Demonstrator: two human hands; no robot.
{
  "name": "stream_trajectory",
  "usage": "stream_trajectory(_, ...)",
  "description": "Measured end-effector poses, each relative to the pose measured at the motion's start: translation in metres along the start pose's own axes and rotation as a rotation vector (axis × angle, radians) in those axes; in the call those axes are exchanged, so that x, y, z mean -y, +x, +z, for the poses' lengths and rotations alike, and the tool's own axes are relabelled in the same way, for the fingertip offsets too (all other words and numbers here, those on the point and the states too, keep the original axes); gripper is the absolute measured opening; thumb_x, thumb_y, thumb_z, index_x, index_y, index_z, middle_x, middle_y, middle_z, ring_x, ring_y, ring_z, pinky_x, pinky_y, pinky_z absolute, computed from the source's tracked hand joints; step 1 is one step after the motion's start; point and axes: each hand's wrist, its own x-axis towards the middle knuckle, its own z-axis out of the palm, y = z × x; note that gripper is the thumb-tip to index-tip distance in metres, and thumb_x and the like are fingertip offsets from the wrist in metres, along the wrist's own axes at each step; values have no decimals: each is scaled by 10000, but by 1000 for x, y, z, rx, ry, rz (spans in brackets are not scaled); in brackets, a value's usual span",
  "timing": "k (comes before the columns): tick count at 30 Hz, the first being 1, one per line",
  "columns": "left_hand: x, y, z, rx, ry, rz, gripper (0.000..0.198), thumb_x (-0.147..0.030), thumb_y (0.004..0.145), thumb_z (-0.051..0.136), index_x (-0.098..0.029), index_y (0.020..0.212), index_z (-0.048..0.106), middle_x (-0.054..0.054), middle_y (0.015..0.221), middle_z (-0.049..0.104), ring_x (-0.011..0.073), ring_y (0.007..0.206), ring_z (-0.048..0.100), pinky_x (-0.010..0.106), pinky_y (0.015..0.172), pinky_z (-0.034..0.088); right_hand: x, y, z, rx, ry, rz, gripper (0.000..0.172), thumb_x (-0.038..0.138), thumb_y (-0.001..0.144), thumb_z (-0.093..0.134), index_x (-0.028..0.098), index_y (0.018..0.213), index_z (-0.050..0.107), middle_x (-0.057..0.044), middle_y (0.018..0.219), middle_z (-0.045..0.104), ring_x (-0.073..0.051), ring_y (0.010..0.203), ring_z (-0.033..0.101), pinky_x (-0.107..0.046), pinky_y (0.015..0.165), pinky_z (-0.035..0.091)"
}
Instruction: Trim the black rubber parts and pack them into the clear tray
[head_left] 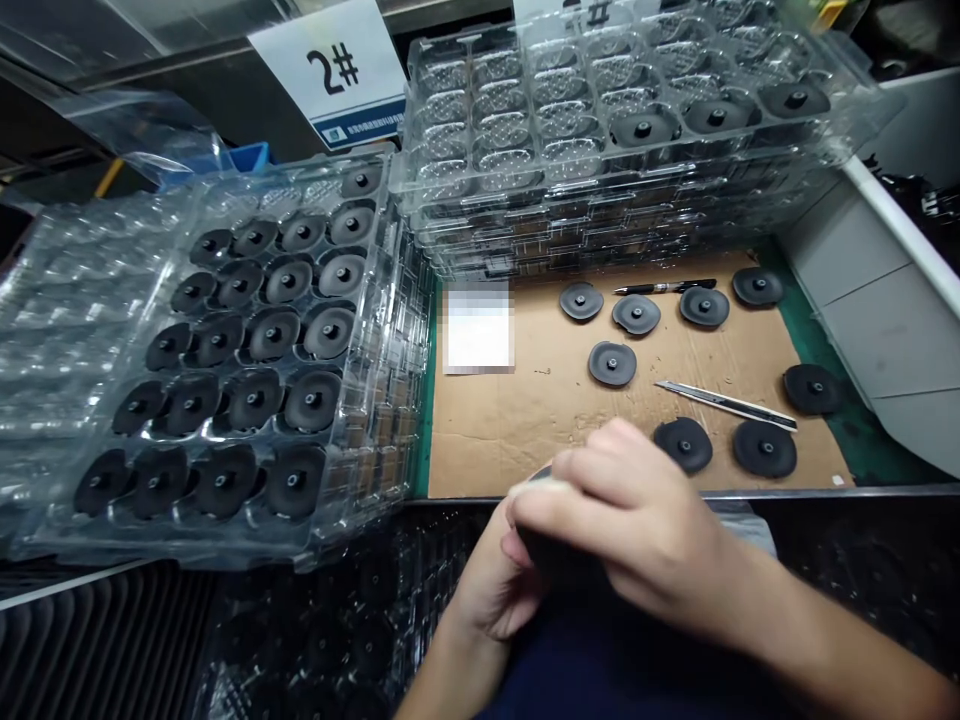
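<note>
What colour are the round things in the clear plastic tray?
Each round disc is black; the head view shows it best.

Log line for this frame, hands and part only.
left hand: under black round disc | right hand: over same disc, both holding it | nearby: brown cardboard sheet, clear plastic tray of black discs

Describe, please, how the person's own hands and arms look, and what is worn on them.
The left hand and the right hand are bare: no gloves, and no ring or watch shows. The left forearm and the right forearm are also bare as far as the view reaches, with no sleeve on them. Dark navy cloth, probably the person's clothing, shows between the arms.
</note>
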Motion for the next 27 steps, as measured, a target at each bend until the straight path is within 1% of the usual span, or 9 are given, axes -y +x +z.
stream_trajectory(2, 1, 1, -3, 50, -41, 24, 399, -400, 564, 798, -169, 876, 701, 7, 892, 686, 148, 885, 632, 201, 832, 489, -6, 3, -3, 26, 68, -29, 287, 122, 898, 409, 219, 991, 664, -27, 759, 602, -147, 700, 461, -310, 663, 323)
stream_trajectory(3, 1, 1, -4, 71, -58, 25, 441, -396, 584, 789, -177, 954, 689, 23, 957, 690, 167, 913, 639, 224, 844, 493, -13, 4, -4, 13, 110, 8, 284, 120, 895, 421, 222, 1009, 659, -25, 791, 620, -143, 715, 480, -302, 672, 339)
stream_trajectory(6, 0, 0, -9, 113, -111, -27, 656, -444, 598, 765, -223, 1189, 584, 81, 1163, 648, 255, 1014, 636, 318, 876, 503, -45, 9, 5, -18, 178, 254, 243, 180, 914, 462, 219, 1087, 628, -24, 911, 650, -131, 759, 524, -273, 693, 400)
stream_trajectory(9, -1, -3, -11, 151, -185, -50, 733, -463, 605, 750, -245, 1266, 520, 101, 1218, 624, 272, 1040, 632, 328, 881, 505, -77, 8, 36, 49, 130, 349, 228, 227, 903, 501, 234, 1081, 644, -31, 921, 658, -160, 828, 540, -312, 758, 435)
stream_trajectory(12, -1, -3, -13, 175, -244, -67, 791, -439, 620, 749, -265, 1329, 447, 104, 1202, 636, 268, 1019, 644, 326, 866, 514, -89, -2, 73, 23, 70, 365, 223, 218, 870, 537, 212, 1051, 668, -96, 1087, 616, -248, 1046, 490, -450, 912, 381)
stream_trajectory(15, 0, -3, -15, 199, -287, -81, 777, -462, 630, 728, -277, 1331, 448, 80, 1162, 659, 260, 1003, 652, 317, 851, 522, -81, -18, 85, -57, 59, 417, 278, 199, 894, 480, 190, 1135, 617, -124, 1237, 520, -263, 1169, 419, -475, 988, 333)
stream_trajectory(19, 1, -2, -18, 224, -303, -101, 637, -532, 661, 653, -205, 1204, 589, 75, 1150, 660, 243, 1008, 646, 296, 860, 514, -59, -41, 65, -80, 125, 436, 278, 179, 924, 414, 242, 1125, 595, -55, 1133, 578, -183, 1091, 500, -349, 937, 418)
stream_trajectory(21, 1, -2, -19, 226, -293, -116, 623, -556, 662, 637, -168, 1150, 624, 88, 1142, 657, 231, 993, 645, 288, 850, 510, -51, -54, 56, -65, 188, 457, 268, 184, 925, 420, 271, 1104, 600, -25, 1096, 601, -166, 1063, 525, -317, 911, 436)
stream_trajectory(27, 4, -5, -16, 204, -229, -133, 714, -654, 664, 560, -218, 1229, 555, 82, 1110, 641, 197, 871, 666, 255, 717, 525, -38, -82, 53, -58, 276, 560, 230, 228, 925, 452, 281, 1085, 607, -12, 1091, 615, -165, 1042, 550, -306, 901, 434)
